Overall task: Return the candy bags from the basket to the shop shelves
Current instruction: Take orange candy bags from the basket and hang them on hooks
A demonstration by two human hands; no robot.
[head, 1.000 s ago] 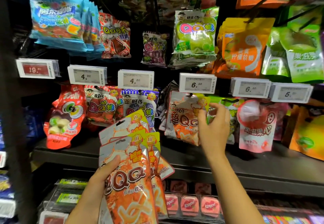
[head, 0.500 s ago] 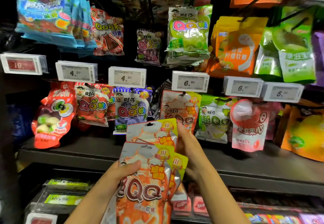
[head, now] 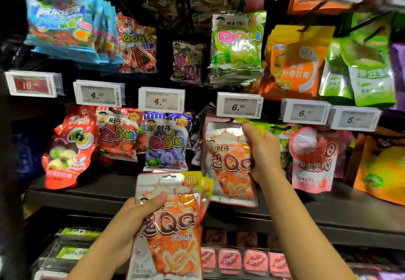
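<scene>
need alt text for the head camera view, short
A person's right hand lifts one orange candy bag to a hook under a 6.50 price tag, while the left hand grips a stack of matching bags below.

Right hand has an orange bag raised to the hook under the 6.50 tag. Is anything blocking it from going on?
Nothing visible blocks it. The right hand holds the orange bag with its top just under the 6.50 price tag; the hook itself is hidden there.
</scene>
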